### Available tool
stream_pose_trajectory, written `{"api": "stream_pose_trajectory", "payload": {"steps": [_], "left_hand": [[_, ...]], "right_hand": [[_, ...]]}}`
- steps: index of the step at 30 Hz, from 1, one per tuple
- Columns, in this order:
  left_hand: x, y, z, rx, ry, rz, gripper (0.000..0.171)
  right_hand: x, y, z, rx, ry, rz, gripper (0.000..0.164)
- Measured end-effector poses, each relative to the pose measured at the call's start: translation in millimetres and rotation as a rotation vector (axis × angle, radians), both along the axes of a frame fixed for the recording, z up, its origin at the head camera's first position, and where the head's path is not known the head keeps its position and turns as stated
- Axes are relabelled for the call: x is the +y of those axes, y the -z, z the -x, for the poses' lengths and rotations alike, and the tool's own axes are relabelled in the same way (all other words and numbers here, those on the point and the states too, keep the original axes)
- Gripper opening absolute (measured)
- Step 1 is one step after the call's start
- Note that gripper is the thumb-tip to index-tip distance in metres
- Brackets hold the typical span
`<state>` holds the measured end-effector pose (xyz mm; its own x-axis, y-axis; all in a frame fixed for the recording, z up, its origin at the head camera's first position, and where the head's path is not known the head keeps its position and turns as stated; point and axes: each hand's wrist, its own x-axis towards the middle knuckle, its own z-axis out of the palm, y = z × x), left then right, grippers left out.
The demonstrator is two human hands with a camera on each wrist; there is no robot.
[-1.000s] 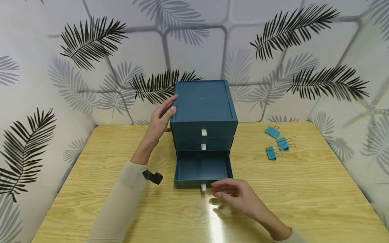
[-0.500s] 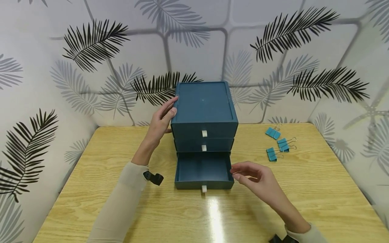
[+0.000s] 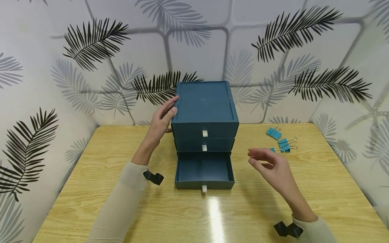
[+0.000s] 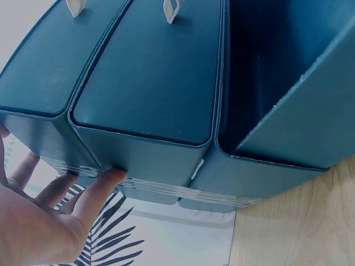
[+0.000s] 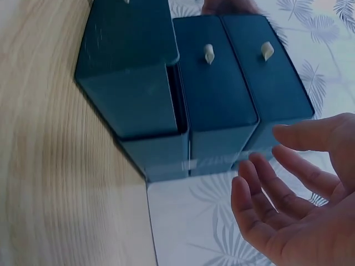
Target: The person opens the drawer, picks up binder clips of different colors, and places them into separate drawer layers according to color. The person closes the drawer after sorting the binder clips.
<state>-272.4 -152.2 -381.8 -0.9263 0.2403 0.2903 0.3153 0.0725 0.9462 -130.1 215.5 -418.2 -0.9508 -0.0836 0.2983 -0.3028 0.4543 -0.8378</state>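
A dark blue three-drawer box [image 3: 204, 104] stands on the table with white pull tabs on its fronts. Its bottom drawer [image 3: 204, 185] is pulled out and holds nothing; the upper two are closed. My left hand [image 3: 158, 124] rests against the box's left side near the top, fingertips [image 4: 113, 176] touching its wall. To the right of the drawer my right hand [image 3: 275, 168] hovers above the table, fingers loosely bent and holding nothing. Just beyond it lie teal binder clips: one at the back [image 3: 274, 133], one in the middle [image 3: 284, 145], and one [image 3: 273, 150] partly hidden by the hand.
The wooden table [image 3: 121, 202] reaches back to a wall [image 3: 194, 50] covered with a leaf pattern. Black wrist cameras sit on the left sleeve [image 3: 113, 206] and the right sleeve [image 3: 316, 231].
My right hand has moved from the front of the bottom drawer rightward and away from me, toward the binder clips. The left hand has stayed on the box.
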Motion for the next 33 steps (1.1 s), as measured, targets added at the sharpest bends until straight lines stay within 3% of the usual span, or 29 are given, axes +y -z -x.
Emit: {"api": "stream_pose_trajectory", "payload": {"steps": [8, 18, 28, 33], "left_hand": [[1.8, 0.2, -0.6, -0.011, -0.005, 0.004, 0.049], [2.8, 0.8, 1.4, -0.003, -0.001, -0.003, 0.049], [2.2, 1.1, 0.0, -0.006, 0.0, 0.004, 0.049], [1.7, -0.1, -0.2, -0.005, 0.006, -0.005, 0.05]], "right_hand": [[20.8, 5.2, 19.2, 0.103, 0.129, -0.049, 0.031], [44.6, 15.4, 36.5, 0.123, 0.26, -0.115, 0.03], [68.1, 32.7, 47.8, 0.089, 0.32, -0.183, 0.036], [74.9, 42.6, 49.7, 0.056, 0.305, -0.199, 0.04]]}}
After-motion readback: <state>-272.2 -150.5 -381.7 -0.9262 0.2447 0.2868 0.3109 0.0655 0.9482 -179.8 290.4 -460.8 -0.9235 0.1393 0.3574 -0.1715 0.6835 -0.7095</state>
